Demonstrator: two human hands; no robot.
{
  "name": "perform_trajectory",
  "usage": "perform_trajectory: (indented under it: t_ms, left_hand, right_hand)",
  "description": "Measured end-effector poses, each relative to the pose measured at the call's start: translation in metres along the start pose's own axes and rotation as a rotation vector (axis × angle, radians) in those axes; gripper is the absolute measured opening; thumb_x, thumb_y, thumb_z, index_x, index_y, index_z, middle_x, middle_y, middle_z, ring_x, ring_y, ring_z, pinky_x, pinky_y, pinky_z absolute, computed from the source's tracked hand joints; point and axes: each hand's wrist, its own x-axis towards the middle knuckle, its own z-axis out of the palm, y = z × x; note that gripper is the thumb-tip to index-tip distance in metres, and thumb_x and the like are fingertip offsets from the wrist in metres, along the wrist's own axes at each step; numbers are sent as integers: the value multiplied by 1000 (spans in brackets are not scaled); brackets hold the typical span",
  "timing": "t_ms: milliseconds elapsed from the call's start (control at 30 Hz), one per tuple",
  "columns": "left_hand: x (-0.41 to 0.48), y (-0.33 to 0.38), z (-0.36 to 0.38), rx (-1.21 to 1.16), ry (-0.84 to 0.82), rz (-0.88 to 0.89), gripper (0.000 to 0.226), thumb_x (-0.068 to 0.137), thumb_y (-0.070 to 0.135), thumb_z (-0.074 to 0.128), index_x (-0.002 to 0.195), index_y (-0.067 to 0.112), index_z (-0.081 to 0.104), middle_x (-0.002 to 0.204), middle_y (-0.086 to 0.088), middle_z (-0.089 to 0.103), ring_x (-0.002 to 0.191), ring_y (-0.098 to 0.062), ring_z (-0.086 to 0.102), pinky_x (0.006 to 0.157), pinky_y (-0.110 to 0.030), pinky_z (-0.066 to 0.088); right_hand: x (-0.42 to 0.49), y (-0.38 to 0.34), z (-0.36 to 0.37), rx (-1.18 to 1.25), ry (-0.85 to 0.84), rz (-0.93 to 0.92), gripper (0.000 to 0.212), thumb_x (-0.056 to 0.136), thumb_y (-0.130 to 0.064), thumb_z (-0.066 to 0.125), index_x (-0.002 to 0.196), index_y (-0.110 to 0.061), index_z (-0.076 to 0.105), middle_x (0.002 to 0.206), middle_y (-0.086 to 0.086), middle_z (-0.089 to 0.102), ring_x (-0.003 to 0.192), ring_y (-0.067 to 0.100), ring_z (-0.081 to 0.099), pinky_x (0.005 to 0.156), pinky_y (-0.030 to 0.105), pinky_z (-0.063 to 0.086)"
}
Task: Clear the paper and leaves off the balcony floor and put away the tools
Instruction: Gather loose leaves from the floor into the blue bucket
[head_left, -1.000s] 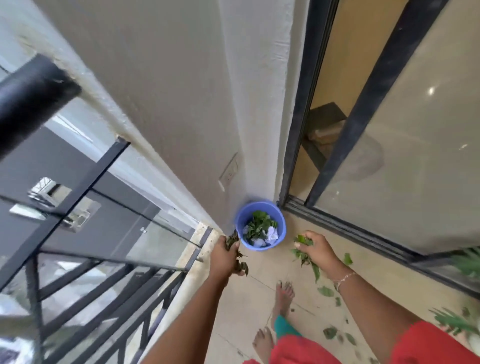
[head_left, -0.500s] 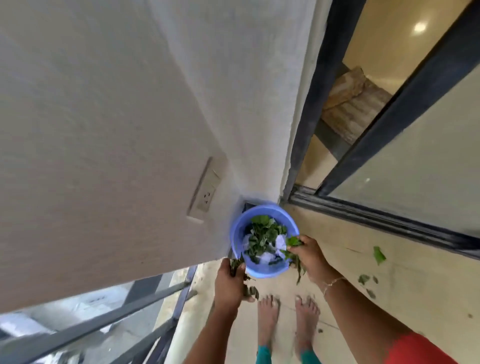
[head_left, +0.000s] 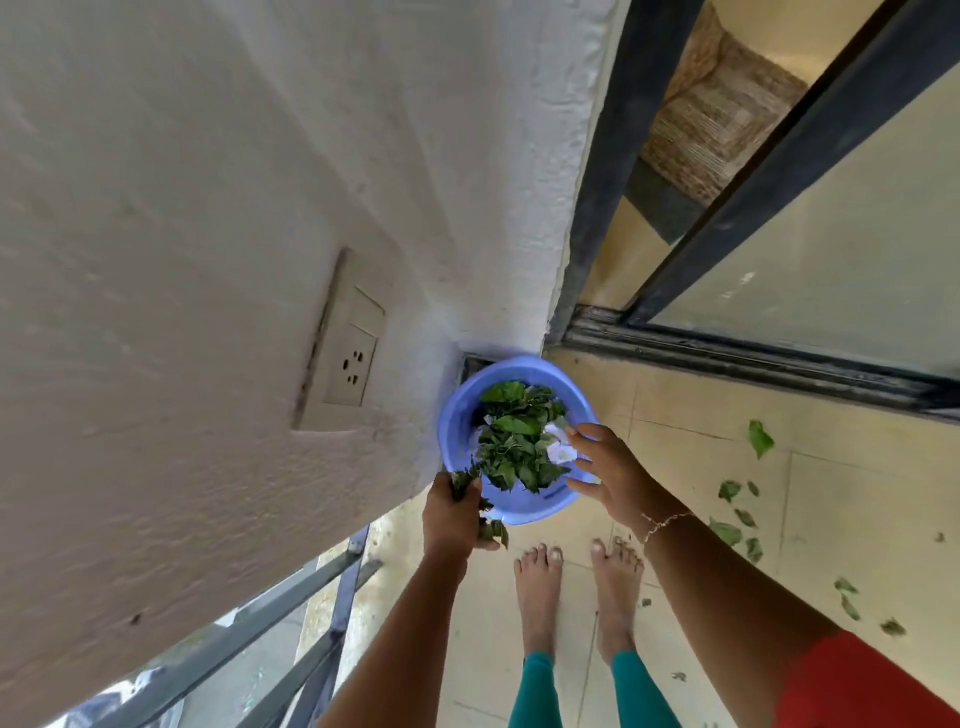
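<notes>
A blue plastic bucket (head_left: 460, 415) stands in the floor corner against the white wall, holding green leaves (head_left: 517, 444) and crumpled white paper (head_left: 561, 453). My left hand (head_left: 451, 514) grips a bunch of dark leaves (head_left: 493, 530) at the bucket's near-left rim. My right hand (head_left: 608, 473) hovers over the bucket's right rim with fingers spread and nothing in it.
Loose leaves (head_left: 735, 519) lie scattered on the beige tiles to the right. A sliding glass door with a dark frame (head_left: 753, 353) runs along the right. A metal railing (head_left: 322, 639) closes the left. A wall socket (head_left: 345, 358) sits above the bucket. My bare feet (head_left: 576, 587) stand just behind the bucket.
I have stepped closer to the bucket. My right hand has let its leaves drop into the bucket and spread open. My left hand has carried its leaves to the bucket's rim.
</notes>
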Motion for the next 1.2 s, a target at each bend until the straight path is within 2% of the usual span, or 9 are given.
perform_trajectory:
  t_ms: [100,167,267,400,533,667,833,1000,1200]
  left_hand:
    - [22,7,11,42,15,5,13,94,18,54,85,11,47,96,-26,61,51,-27,57,40,-33,53]
    - [37,15,18,77,36,7,13,91,20,57,87,12,48,102,-27,62,64,-32,63,56,-47,58]
    - [50,34,27,-63,-45,-77,38,87,22,66,113,6,45,112,-21,59,83,-34,63,59,-47,58]
    - [50,48,33,-143,-198,-186,70,85,30,67,143,25,28,145,-8,36,128,-37,38,60,-45,56]
    - [36,50,36,-104,-247,-176,70,94,32,53,149,28,9,154,-7,20,138,-35,26,86,-52,47]
    - [23,40,32,439,-162,149,70,96,35,48,150,14,9,157,-9,15,143,-26,19,114,-42,25]
    - [-33,32,16,1220,-122,476,67,97,44,38,150,10,13,157,-16,6,146,-28,7,117,-38,15]
    - [-127,38,0,1485,-179,597,70,97,51,31,149,9,12,157,-17,1,146,-30,3,118,-40,8]
    - [-216,57,6,1701,-254,821,70,95,55,30,149,11,17,158,-13,3,146,-28,5,118,-42,4]
  right_hand:
    - [-3,8,-10,39,14,-6,32,94,-25,52,124,-17,45,142,7,38,134,27,33,105,47,37]
    - [-6,13,-16,42,21,-8,28,94,-26,52,120,-18,46,136,7,42,133,27,35,102,44,39]
    - [-7,20,-27,85,39,-4,27,95,-21,50,121,-15,48,129,9,46,130,29,38,93,39,41]
    - [-11,28,-36,139,82,15,10,94,-17,51,104,-16,54,117,7,49,117,28,45,94,40,42]
    - [-21,31,-45,188,103,6,13,94,-15,51,107,-14,53,99,2,54,111,26,46,87,38,44]
    - [-38,28,-56,83,150,-58,23,94,-13,52,116,-10,52,109,7,54,107,23,50,81,34,47]
    - [-87,32,-78,-520,331,-344,16,90,-14,58,105,-10,60,104,5,62,93,15,55,81,25,42]
    - [-175,40,-107,-848,398,-499,18,88,-14,60,106,-12,63,109,8,63,95,23,61,84,33,49]
    - [-287,67,-144,-1140,524,-420,35,92,-26,50,127,-22,49,127,2,47,116,21,49,94,30,44]
